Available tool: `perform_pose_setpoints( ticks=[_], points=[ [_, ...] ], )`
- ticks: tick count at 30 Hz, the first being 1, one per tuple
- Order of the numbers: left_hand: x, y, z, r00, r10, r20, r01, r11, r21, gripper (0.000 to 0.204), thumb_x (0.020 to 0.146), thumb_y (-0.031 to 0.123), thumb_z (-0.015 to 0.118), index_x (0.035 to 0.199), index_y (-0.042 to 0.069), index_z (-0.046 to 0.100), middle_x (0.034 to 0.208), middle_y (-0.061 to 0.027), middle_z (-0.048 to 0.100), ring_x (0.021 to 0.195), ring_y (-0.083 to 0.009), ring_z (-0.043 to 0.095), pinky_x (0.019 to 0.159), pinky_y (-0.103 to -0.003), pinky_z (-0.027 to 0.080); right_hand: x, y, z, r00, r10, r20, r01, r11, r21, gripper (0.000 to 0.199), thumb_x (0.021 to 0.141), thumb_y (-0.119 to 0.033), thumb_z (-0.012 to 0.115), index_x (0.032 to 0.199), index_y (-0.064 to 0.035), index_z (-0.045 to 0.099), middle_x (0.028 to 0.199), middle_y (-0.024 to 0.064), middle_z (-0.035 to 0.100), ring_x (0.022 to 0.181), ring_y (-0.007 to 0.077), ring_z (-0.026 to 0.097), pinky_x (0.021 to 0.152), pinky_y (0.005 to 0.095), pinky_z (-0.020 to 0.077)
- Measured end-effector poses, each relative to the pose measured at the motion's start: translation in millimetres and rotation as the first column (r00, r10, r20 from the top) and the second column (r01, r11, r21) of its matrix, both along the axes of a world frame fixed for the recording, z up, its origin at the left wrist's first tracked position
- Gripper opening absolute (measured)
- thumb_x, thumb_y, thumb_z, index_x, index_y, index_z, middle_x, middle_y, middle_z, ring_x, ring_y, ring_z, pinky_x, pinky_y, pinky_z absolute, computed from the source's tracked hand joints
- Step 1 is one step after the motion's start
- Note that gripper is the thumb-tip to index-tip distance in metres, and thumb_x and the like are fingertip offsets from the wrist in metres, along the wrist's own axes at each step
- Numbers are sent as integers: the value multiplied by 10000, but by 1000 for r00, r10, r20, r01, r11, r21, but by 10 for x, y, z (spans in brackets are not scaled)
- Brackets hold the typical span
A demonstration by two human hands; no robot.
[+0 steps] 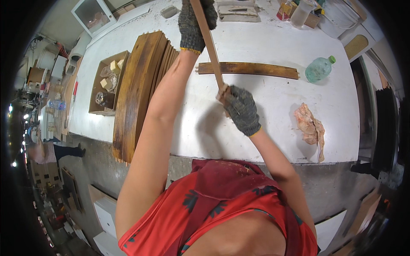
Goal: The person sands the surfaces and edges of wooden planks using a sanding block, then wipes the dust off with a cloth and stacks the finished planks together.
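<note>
White tabletop (273, 123) in a cluttered workshop: gloved left hand (193, 23) and right hand (241, 110), fingers clenched, grip a wooden slat (210, 45) raised beside the stacked slats (141, 85); one slat (252, 69) lies apart, most evidently unhandled.

Gloved worker in red
Dark grey knit gloves, yellow-edged cuffs, on left hand (191, 26) and right hand (242, 110); sleeveless red top, dark leaf print.

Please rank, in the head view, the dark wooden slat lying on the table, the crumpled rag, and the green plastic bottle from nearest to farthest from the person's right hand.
From the right hand:
1. Dark wooden slat, just beyond the hand, toward the table's middle.
2. Crumpled rag, to the hand's right near the table's front edge.
3. Green plastic bottle, farther right and back, past the slat's end.
</note>
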State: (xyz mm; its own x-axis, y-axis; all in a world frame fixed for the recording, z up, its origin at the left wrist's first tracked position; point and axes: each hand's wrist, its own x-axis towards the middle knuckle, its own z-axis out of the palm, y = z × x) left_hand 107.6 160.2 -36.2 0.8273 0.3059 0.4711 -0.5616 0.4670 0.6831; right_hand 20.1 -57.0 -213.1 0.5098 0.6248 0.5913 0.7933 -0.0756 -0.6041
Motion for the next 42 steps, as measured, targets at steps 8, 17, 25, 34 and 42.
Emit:
perform_pose_setpoints(
  ticks=[8, 17, 25, 34, 42],
  points=[
    [84, 349, -165, 999, -25, 46, 29, 997, -72, 501, 968, 514, 459, 916, 39, 611, 570, -30, 528, 440, -136, 490, 373, -249, 373, -352, -653, -368, 995, 76, 68, -44, 923, -383, 403, 762, -145, 683, 1156, -99, 617, 1178, 140, 602, 1011, 335, 565, 904, 441, 446],
    [21, 159, -444, 999, 41, -7, -40, 993, 114, 574, 964, 530, 454, 1152, 5, 592, 767, -98, 633, 643, -160, 607, 564, -258, 494, -320, -1124, -29, 390, -101, -915, 111, 992, -62, 371, 825, -190, 662, 1181, -86, 644, 1151, 151, 639, 1022, 301, 623, 892, 360, 502],
    [128, -856, -1381, 789, 295, -539, -128, 937, 326, 430, 856, 264, 686, 1168, -10, 574, 962, -75, 645, 824, -158, 578, 732, -310, 490, -754, -1123, -294, 665, -612, -428, 465, 788, -404, 330, 875, -189, 614, 1181, -72, 581, 1004, 88, 654, 900, 231, 643, 778, 334, 503],
    [-378, -1162, -1973, 708, 644, -289, -137, 527, 839, 628, 887, 362, 624, 1368, -1, 448, 1380, -193, 468, 1226, -298, 503, 1037, -380, 404, -806, -1305, -790, 297, 33, -954, 661, 715, 230, 404, 945, -363, 551, 1127, -2, 552, 951, 107, 612, 827, 198, 597, 747, 325, 498],
    [-1663, -1571, -2192, 610, 147, -778, 210, 917, 338, 746, 782, 166, 791, 1381, -8, 383, 1330, -179, 488, 1199, -254, 511, 1015, -343, 451, -824, -1579, -426, 173, 516, -839, 730, 504, 461, 299, 863, -133, 639, 1146, -46, 602, 969, 82, 658, 845, 194, 641, 730, 318, 515]
  ],
)
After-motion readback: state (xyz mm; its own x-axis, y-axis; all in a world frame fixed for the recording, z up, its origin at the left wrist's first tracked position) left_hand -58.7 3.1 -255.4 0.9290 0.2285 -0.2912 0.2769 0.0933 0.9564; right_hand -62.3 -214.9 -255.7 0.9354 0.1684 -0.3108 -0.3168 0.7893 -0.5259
